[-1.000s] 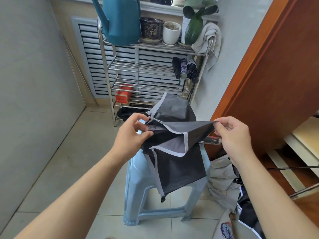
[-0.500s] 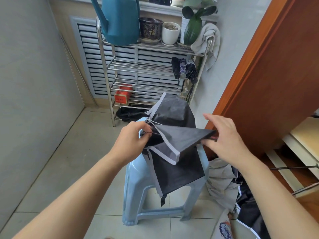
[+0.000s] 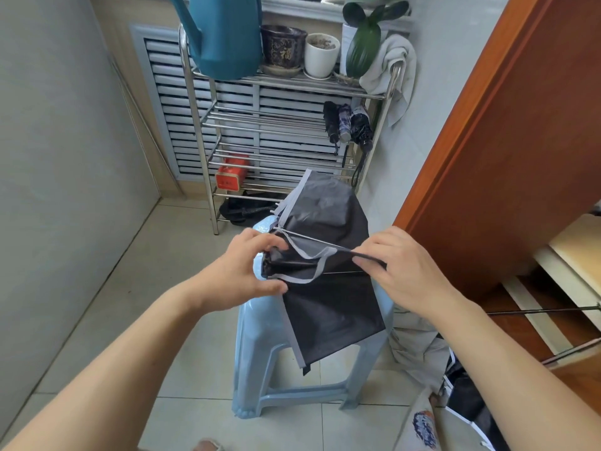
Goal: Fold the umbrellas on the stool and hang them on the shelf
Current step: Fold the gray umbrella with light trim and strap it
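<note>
A dark grey umbrella (image 3: 328, 301) with pale edging lies half collapsed over the light blue plastic stool (image 3: 260, 359). My left hand (image 3: 242, 271) grips the bunched canopy and rib ends at the umbrella's left end. My right hand (image 3: 401, 271) pinches a fold of the canopy along a thin rib at its right side. Behind the stool stands the steel shelf (image 3: 195, 131). Three folded umbrellas (image 3: 348, 125) hang from its right side.
On the shelf top are a teal watering can (image 3: 224, 34), flower pots (image 3: 302, 50), a plant and a towel (image 3: 390, 70). A red box (image 3: 231, 175) sits low on the shelf. A wooden door (image 3: 507, 131) stands right. More umbrella fabric (image 3: 419, 356) lies on the floor by the stool.
My right hand has moved left and down, gathering the spread panel toward my left hand. The canopy fold has narrowed into a tighter pleat. My left hand has kept its grip.
</note>
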`<state>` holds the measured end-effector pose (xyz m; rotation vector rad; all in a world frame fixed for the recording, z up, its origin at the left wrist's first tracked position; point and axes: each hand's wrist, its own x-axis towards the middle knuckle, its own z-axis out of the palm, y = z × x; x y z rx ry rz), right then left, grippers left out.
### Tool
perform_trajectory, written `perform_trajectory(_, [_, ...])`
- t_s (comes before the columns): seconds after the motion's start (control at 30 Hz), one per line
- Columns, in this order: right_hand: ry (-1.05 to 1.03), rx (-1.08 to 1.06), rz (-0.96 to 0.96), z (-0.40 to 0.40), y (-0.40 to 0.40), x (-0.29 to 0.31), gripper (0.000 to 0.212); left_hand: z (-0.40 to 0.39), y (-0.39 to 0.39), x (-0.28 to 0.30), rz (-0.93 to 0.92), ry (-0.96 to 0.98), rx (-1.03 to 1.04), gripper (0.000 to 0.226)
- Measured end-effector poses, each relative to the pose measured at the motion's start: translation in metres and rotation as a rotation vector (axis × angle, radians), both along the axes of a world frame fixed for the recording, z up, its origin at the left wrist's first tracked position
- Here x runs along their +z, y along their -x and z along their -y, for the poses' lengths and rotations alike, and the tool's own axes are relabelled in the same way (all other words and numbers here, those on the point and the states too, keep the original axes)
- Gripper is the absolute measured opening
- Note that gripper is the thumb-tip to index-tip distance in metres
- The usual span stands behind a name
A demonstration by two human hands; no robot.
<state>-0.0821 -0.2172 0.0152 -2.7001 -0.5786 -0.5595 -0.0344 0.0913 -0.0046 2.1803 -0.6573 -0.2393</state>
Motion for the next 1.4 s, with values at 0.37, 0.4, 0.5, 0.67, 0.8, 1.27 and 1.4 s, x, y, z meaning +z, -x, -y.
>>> perform_trajectory(0.37, [0.005,0.086,-0.059,0.002,0.012,-0.014,0.029,0.031,-0.011,-0.044,0.154,0.064,0.394,0.043])
perform_trajectory(0.4, [0.026,0.094,-0.059,0.001,0.013,-0.017,0.035,0.030,-0.014,-0.044,0.120,0.114,0.399,0.049])
perform_trajectory(0.5, [0.093,0.125,-0.039,-0.001,0.018,-0.023,0.041,0.025,-0.018,-0.043,0.150,0.179,0.389,0.052])
perform_trajectory(0.67, [0.273,0.258,0.056,-0.003,0.035,-0.041,0.036,0.017,-0.015,-0.048,0.246,0.074,0.258,0.044])
perform_trajectory(0.8, [0.432,0.265,-0.063,-0.011,0.040,-0.073,0.042,0.010,-0.007,-0.048,0.137,-0.097,0.185,0.039])
perform_trajectory(1.27, [-0.506,-0.526,-0.583,0.004,-0.054,0.013,0.037,-0.002,0.013,-0.016,-0.073,-0.552,0.024,0.049])
perform_trajectory(1.4, [-0.797,-0.412,-0.569,0.001,-0.058,-0.003,0.027,0.001,0.007,-0.003,-0.045,-0.459,0.212,0.050])
